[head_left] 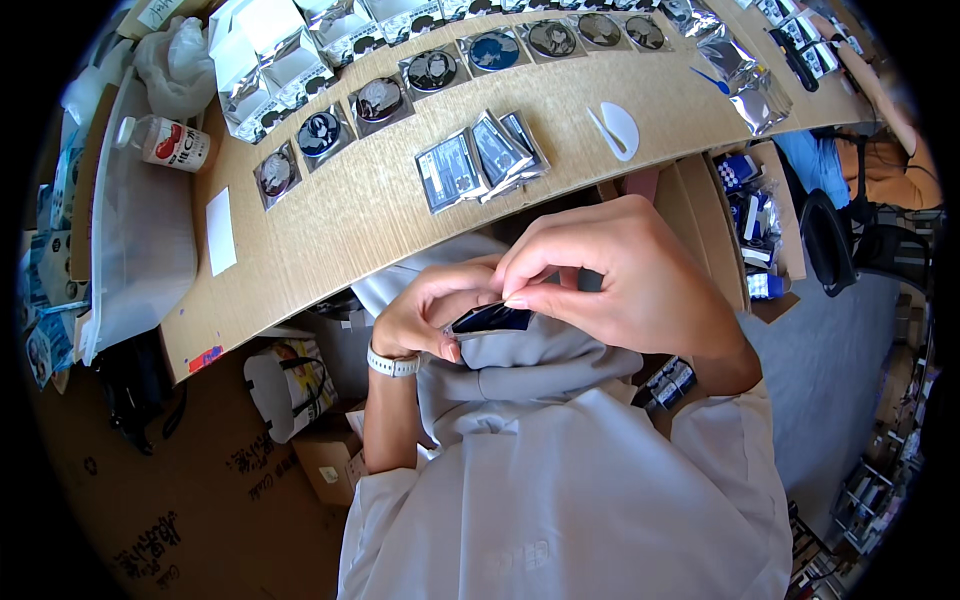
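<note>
"Up front, what spreads widest?"
"A wood-grain table, bearing a pile of flat packets."
"And nearer?"
"The right hand, thumb and fingertip pinched together; then the left hand, half curled. Both hold a small dark packet, this side of the table's edge."
"Placed how?"
"Its left end sits between left thumb and fingers, its upper right edge at the right pinch. The long axis runs roughly left to right, right end slightly higher."
</note>
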